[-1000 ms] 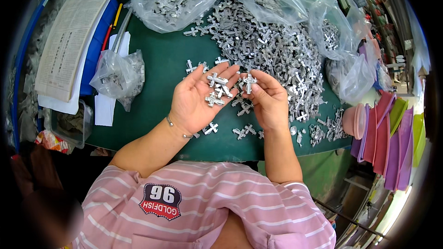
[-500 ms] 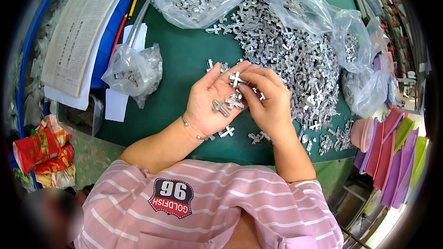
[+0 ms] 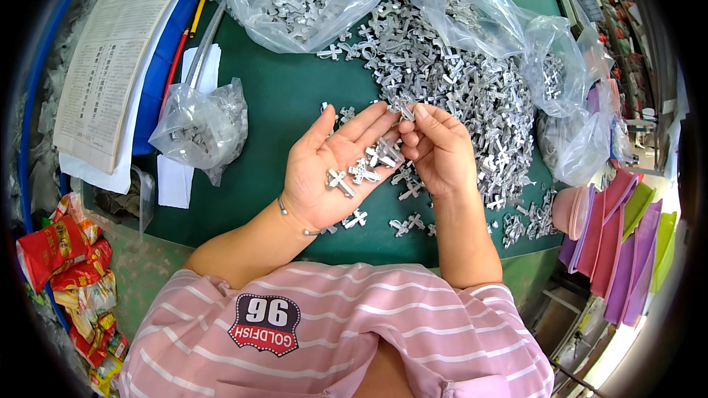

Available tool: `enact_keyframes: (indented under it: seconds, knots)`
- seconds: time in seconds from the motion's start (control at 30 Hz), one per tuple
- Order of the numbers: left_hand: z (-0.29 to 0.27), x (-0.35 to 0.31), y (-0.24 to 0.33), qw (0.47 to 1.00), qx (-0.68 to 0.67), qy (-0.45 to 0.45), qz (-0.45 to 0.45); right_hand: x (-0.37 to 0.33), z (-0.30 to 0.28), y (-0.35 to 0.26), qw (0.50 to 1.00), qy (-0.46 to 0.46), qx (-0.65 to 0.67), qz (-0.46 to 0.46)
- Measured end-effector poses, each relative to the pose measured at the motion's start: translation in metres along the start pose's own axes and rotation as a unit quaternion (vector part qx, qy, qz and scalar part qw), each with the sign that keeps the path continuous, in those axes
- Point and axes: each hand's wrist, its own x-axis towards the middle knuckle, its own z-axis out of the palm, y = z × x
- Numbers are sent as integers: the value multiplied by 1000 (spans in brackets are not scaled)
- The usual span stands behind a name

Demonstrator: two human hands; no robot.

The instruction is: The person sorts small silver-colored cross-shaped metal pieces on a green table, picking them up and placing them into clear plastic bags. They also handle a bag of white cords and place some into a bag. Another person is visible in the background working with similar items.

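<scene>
My left hand [image 3: 313,169] lies palm up, fingers stretched out, holding several small silver metal crosses [image 3: 340,183] across the palm and lower fingers. My right hand [image 3: 446,155] is closed in a pinch on one metal cross [image 3: 403,109], just at the left fingertips. Its thumb and fingers cover part of that cross. Beyond the right hand spreads a large heap of similar metal crosses [image 3: 479,103]. A few loose crosses [image 3: 355,218] lie on the green tabletop [image 3: 295,88] around both hands.
Clear bags of metal pieces [image 3: 306,0] stand at the back, with another small bag [image 3: 203,125] on the left. Printed sheets [image 3: 103,66] rest on a blue tray [image 3: 158,74]. Pencils [image 3: 174,70] lie beside it. At right are a pink tub [image 3: 571,210] and coloured strips [image 3: 612,243].
My right hand has drawn slightly up and right from the left palm and turned, with a cross pinched in it. The left palm has opened flatter, and the whole view has shifted a little.
</scene>
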Motion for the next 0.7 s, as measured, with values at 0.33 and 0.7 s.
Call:
enact_keyframes:
  seconds: [0.33, 0.7]
  knots:
    - [-5, -1, 5, 999, -39, 29, 11, -13, 18, 3, 982, -10, -173, -82]
    - [3, -2, 4, 998, -59, 16, 32, -24, 11, 4, 910, -4, -387, -150]
